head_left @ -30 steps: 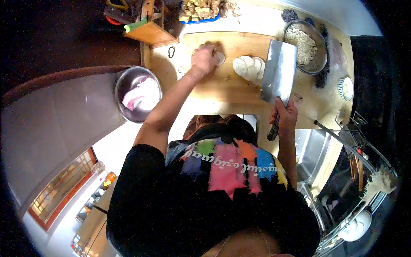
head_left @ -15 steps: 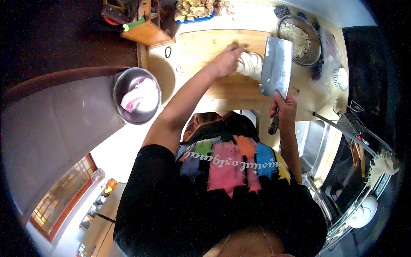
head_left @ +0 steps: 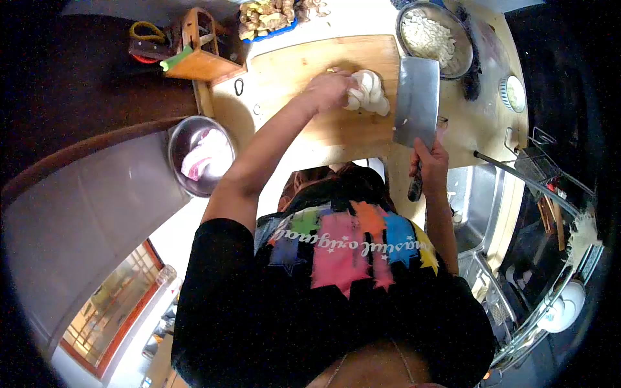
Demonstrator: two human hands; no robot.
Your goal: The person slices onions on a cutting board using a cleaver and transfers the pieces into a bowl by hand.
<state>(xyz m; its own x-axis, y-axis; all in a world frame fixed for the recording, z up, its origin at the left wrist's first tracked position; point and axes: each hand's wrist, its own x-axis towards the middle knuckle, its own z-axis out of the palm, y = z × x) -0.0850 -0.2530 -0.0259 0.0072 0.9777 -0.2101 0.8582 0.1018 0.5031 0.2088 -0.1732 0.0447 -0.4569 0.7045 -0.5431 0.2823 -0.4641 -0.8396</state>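
Observation:
White vegetable slices (head_left: 369,94) lie fanned in an overlapping pile on the wooden cutting board (head_left: 291,68). My left hand (head_left: 328,90) is at the pile's left side, its fingers curled against the slices and partly hidden. In my right hand (head_left: 431,161) is a cleaver (head_left: 416,100), gripped by its dark handle. Its broad blade points away from me over the board's right edge, apart from the slices. A small white bit sticks to the blade.
A metal bowl of white chopped pieces (head_left: 427,37) stands at the back right, ginger-like roots (head_left: 265,18) at the back. To the left are a metal bowl (head_left: 173,152) with raw meat (head_left: 206,155) and a wooden knife block (head_left: 204,55). A sink (head_left: 469,194) lies right.
The view has shifted slightly. My left hand's fingers, stretched out before, now curl in at the slices. The gap between cleaver blade and slices has widened.

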